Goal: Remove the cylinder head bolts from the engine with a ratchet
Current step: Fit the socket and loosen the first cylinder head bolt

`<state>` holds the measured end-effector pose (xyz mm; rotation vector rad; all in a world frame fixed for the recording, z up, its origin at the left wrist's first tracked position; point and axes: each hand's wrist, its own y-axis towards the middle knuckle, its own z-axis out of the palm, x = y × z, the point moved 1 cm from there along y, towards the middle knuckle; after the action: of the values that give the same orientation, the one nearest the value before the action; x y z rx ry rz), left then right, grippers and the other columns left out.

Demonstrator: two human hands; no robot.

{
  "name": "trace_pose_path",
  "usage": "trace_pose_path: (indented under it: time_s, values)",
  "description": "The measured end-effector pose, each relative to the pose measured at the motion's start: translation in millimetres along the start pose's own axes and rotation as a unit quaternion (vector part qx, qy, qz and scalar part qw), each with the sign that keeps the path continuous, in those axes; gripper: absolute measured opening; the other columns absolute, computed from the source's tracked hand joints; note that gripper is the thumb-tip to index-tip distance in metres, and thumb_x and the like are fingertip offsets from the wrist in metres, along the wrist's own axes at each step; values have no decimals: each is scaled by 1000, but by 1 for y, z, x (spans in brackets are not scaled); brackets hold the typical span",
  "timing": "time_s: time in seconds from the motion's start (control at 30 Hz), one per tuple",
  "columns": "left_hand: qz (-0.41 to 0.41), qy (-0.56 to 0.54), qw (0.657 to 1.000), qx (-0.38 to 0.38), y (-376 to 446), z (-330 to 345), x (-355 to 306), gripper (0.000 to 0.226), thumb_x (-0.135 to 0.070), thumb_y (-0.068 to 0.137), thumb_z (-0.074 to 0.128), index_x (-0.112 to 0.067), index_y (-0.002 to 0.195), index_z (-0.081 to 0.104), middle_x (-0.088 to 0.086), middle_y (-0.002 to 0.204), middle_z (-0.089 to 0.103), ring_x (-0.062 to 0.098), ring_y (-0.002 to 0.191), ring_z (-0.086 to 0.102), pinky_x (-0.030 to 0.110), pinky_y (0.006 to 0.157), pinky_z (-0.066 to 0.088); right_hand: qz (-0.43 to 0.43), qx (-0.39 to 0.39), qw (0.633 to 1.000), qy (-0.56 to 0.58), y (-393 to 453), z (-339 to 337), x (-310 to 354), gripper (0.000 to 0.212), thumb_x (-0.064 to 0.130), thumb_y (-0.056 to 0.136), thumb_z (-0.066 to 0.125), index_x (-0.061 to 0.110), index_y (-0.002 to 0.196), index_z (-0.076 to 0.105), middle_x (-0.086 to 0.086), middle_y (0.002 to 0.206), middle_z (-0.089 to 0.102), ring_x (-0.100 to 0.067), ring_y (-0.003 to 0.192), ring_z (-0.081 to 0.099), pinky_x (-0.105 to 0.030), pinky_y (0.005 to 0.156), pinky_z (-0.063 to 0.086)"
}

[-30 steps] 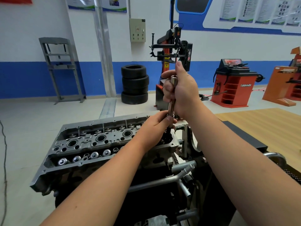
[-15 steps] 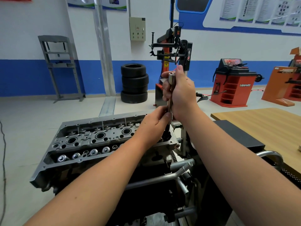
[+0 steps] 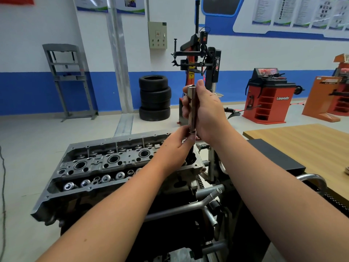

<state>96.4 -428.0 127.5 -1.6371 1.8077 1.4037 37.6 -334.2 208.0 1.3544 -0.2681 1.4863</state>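
Right hand [image 3: 205,112]: grip wrapped round the upper part of a long metal socket tool [image 3: 192,108], thumb up beside its open top end; the tool stands nearly upright.
Left hand [image 3: 176,146]: just below the right-hand grip, fingertips pinching the tool's lower end where it meets a dark shaft.
Dark shaft [image 3: 190,151]: runs down from the left-hand grip into the near right end of the cylinder head; whether it is a bolt, I cannot tell.
Cylinder head [image 3: 105,163]: below and left of both grips, atop the engine, valve springs and round bores showing.
Wooden surface [image 3: 302,146]: right of the grips.
Stacked tyres [image 3: 154,98]: far behind, left of the right-hand grip.
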Motion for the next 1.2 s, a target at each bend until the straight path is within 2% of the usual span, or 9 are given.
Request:
trace_pose_path:
  time_s: [0.17,0.33,0.5,0.6,0.67,0.8,0.93,1.07,1.2]
  values:
    - [-17,24,999,-21,-2,-3,1,6,-38,106,55,-40,106,49,-25,106,61,-19,96,53,4,77,36,-89,-27,994,-59,-3,10,0,30,46,91,63,17,98,56,1,77,64,-15,57,58,-31,60,52]
    - [-7,24,999,-31,-2,-1,1,11,-42,107,51,-38,117,49,-19,109,63,0,105,59,19,84,43,-127,-45,988,-72,-5,15,3,19,27,99,62,11,91,59,-1,75,66,-17,59,60,-29,61,54]
    - [7,35,999,-11,-3,1,1,22,-37,110,43,-35,129,54,-16,109,65,6,106,60,18,81,41,-81,-48,995,-22,-3,11,4,30,36,105,48,11,93,58,-5,71,66,-17,53,53,-27,52,47]
    - [1,27,999,-25,-1,0,1,4,-42,107,51,-43,111,53,-19,105,66,-6,95,60,18,75,41,-104,-41,991,-77,-6,9,-3,35,49,90,65,15,93,58,1,67,62,-14,54,53,-27,53,47]
    - [5,39,999,-32,-1,0,1,6,-46,105,53,-44,103,48,-17,100,65,-8,90,58,14,68,39,-119,-43,987,-98,-8,9,-7,36,49,81,73,16,88,59,1,64,61,-15,57,56,-29,59,50]
    - [13,41,999,-25,-1,2,2,21,-43,110,41,-33,124,52,-8,108,67,4,96,60,24,75,42,-89,-27,992,-87,-5,10,-6,36,50,93,58,15,86,67,2,66,62,-13,54,54,-26,55,46]
    - [18,59,998,-15,-1,2,3,25,-35,112,38,-31,131,53,-8,109,66,8,97,60,20,78,43,-90,-21,991,-97,-5,9,-6,47,52,103,35,15,97,62,6,55,50,-9,46,42,-27,54,40]
    - [18,42,998,-33,0,2,3,15,-38,109,47,-30,121,52,-3,116,69,14,106,62,35,88,50,-121,-28,984,-129,-10,13,-6,31,49,100,48,18,93,50,6,62,55,-10,49,48,-26,46,42]
    - [6,45,998,-34,0,1,3,21,-42,109,46,-29,124,53,-5,112,68,12,100,62,27,78,46,-106,-45,985,-125,-8,12,-3,40,46,103,44,14,84,60,2,63,60,-15,52,54,-31,51,48]
